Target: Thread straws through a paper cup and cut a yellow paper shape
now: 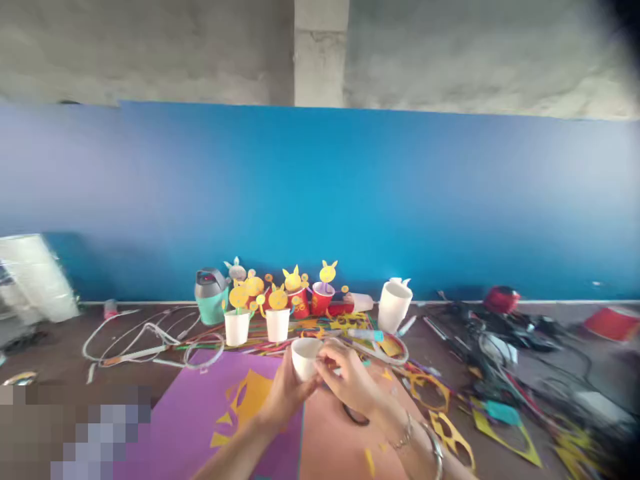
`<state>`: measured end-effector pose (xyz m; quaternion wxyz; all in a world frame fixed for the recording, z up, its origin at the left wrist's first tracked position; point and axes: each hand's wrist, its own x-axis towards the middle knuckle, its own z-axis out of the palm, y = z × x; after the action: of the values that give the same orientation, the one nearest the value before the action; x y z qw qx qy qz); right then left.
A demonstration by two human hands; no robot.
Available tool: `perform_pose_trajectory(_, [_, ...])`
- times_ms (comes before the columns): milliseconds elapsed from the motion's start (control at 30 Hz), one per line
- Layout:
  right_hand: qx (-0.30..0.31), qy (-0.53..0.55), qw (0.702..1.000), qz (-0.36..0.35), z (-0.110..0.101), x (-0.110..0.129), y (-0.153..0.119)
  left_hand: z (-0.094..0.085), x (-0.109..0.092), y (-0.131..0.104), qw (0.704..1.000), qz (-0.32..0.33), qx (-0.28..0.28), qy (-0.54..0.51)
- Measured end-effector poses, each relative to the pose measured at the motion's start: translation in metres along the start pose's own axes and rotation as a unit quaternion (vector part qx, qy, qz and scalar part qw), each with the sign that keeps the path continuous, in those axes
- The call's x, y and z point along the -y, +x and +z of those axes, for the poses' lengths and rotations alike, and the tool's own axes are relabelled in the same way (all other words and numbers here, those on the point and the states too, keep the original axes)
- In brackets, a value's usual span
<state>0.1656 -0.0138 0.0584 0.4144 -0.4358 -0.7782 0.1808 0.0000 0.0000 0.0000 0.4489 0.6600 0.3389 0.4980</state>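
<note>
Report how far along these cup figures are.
Apparently done: two white cups and the red cups behind carry yellow heads. In hand: a plain cup in the left hand, the right hand at its rim. Left, it seems: that cup shows no head. Whether others remain, I can't tell.

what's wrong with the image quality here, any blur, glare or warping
head view: heavy smearing toward the right edge, over the red object; pale, washed-out patches at both sides of the blue partition; dark fuzzy upper right corner; blocky pixelation lower left; the white cup near the middle looks clearer
</note>
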Motion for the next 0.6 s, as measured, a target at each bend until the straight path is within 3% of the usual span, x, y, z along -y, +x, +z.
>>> perform_pose_trajectory(200, [-0.019,0.056,0.998,-0.013,0.000,-0.002,0.002,-0.002,-0.001,0.001,0.991,-0.013,-0.105,0.082])
perform_pose_trajectory(333, [-0.031,0.002,0.998,0.046,-0.021,-0.001,0.005,-0.007,-0.005,0.006,0.990,-0.025,-0.141,0.018])
perform_pose_trajectory(400, [0.055,-0.114,0.988,0.086,-0.031,-0.004,0.002,-0.009,-0.007,0.010,0.989,-0.040,-0.140,-0.037])
perform_pose_trajectory(500, [0.234,-0.230,0.935,0.132,-0.035,-0.007,-0.008,-0.009,-0.010,0.013,0.983,-0.074,-0.148,-0.082])
perform_pose_trajectory(600, [0.277,-0.282,0.908,0.135,-0.025,-0.007,-0.017,-0.010,-0.012,0.012,0.978,-0.092,-0.170,-0.084])
